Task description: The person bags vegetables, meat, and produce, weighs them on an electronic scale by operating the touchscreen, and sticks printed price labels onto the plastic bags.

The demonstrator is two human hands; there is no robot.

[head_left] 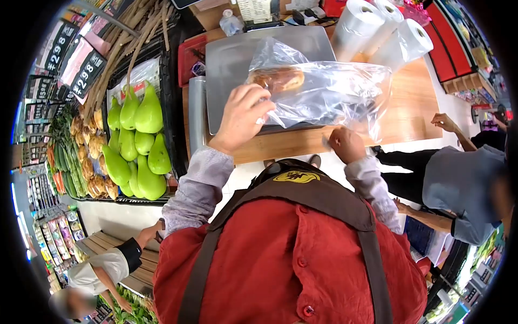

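Pretty bright indoor light here, with white glare streaked across the plastic bag [345,89] and a soft sheen on the bench [415,108]. Heavy fisheye tho: black corners, bluish fringing, shelves [56,237] leaning at left, one head [73,303] lower left smeared out.

The left hand [242,117] was extended, fingers [254,97] bent in a pinch; the right hand [348,144] was nearer, its fingers curled.
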